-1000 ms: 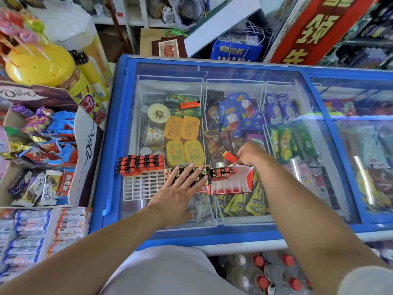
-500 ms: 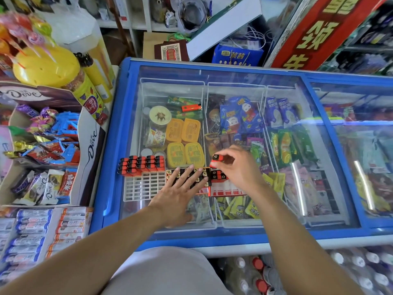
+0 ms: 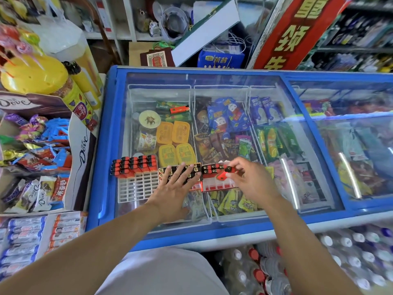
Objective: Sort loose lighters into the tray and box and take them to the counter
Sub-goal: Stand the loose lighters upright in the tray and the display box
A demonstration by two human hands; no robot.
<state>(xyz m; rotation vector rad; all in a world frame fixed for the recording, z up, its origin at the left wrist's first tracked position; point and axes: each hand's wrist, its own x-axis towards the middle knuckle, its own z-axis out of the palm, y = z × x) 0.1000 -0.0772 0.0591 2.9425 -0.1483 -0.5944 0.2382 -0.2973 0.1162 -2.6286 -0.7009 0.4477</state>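
1. Our left hand lies flat, fingers spread, pinning the box against sliding on the freezer lid.
2. Our right hand pinches a red lighter, tilting it to slot in.
3. One loose lighter waits farther back; the tray sits left.

The freezer lid is smooth, glossy glass in a shiny blue plastic frame, throwing back streaks of light. On it, the white tray looks like matt moulded plastic, the lighters in it glossy red and black plastic, and the red box printed card. The chocolate display carton to the left is smooth printed cardboard holding shiny foil wrappers.
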